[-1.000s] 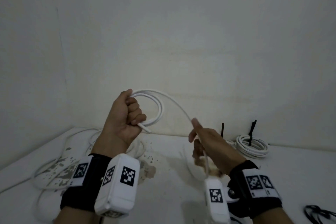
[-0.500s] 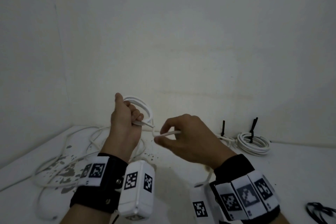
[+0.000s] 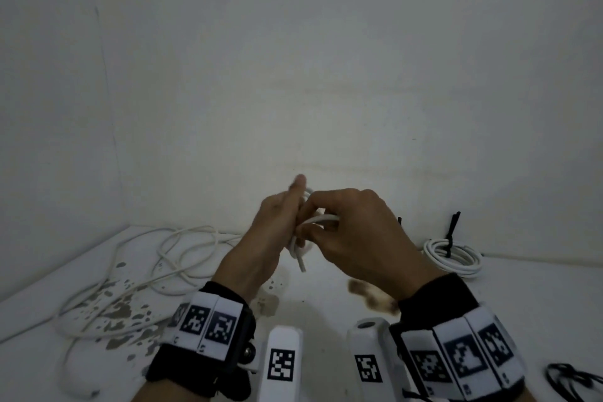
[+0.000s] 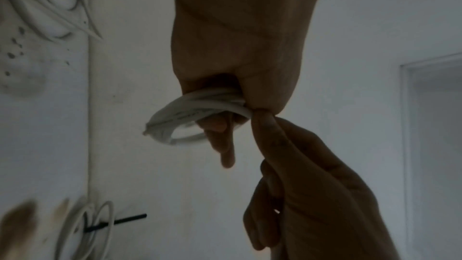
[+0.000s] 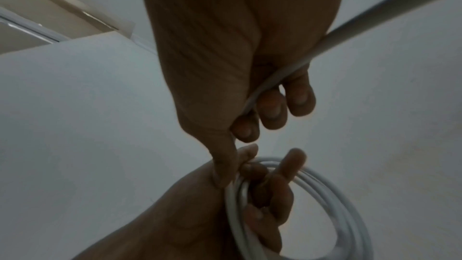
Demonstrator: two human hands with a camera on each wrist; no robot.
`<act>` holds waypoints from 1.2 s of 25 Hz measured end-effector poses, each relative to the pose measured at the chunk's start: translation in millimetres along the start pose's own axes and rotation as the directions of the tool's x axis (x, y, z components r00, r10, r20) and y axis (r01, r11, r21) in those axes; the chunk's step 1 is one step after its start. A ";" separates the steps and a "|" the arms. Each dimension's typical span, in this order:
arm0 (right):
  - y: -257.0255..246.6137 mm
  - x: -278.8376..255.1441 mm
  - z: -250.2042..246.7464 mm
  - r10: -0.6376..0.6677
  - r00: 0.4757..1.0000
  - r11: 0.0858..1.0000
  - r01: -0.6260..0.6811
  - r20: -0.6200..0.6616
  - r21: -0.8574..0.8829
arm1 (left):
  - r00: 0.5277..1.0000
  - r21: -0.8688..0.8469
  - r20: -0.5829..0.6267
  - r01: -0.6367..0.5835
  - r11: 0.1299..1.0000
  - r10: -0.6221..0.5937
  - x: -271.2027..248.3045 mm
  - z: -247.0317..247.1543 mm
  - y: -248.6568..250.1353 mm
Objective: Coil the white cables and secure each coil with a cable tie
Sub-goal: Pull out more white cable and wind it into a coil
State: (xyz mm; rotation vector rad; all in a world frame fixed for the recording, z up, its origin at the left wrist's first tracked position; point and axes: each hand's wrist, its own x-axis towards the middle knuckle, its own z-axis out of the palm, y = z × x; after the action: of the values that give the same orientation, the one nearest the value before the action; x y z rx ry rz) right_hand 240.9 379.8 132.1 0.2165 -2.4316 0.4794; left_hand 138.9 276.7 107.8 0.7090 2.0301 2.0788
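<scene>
My left hand (image 3: 287, 215) grips a small coil of white cable (image 3: 308, 196), held up above the table; one finger sticks up past it. A short cable end (image 3: 301, 264) hangs below the fist. My right hand (image 3: 310, 227) pinches a strand of the same cable and presses it against the coil. In the left wrist view the coil (image 4: 190, 114) loops out of the left hand (image 4: 225, 106), and the right hand's fingertips (image 4: 260, 120) touch it. In the right wrist view the cable (image 5: 325, 42) runs through the right hand (image 5: 250, 122) down to the coil (image 5: 337, 205).
Loose white cables (image 3: 182, 254) lie tangled on the stained white table (image 3: 313, 303) at the left. A coil (image 3: 453, 254) bound with a black cable tie (image 3: 452, 232) sits at the back right by the wall. Loose black ties (image 3: 571, 378) lie at the front right.
The right hand has carried the cable strand up to the coil, and the two hands now meet. The left hand has shifted right with the coil.
</scene>
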 end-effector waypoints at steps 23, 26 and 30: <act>49.8 -5.9 -17.9 0.216 0.960 0.687 -0.281 0.180 0.670 | 0.959 -0.456 0.280 0.172 0.873 -0.043 -2.5 -27.8 11.9; 42.2 -3.3 -8.7 0.264 0.948 0.721 -0.315 0.176 0.617 | 0.973 -0.553 0.224 0.171 0.815 -0.051 0.5 -23.2 9.2; 38.9 -2.0 -0.8 0.386 0.923 0.733 -0.309 0.003 0.606 | 0.984 -0.650 0.166 0.158 0.743 -0.064 5.7 -24.8 8.8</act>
State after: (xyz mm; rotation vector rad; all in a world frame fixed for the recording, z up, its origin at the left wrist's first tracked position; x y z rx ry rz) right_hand 232.4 416.0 120.4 -0.0182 -2.1243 1.3969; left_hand 125.1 256.2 118.3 0.5450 1.0797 2.3658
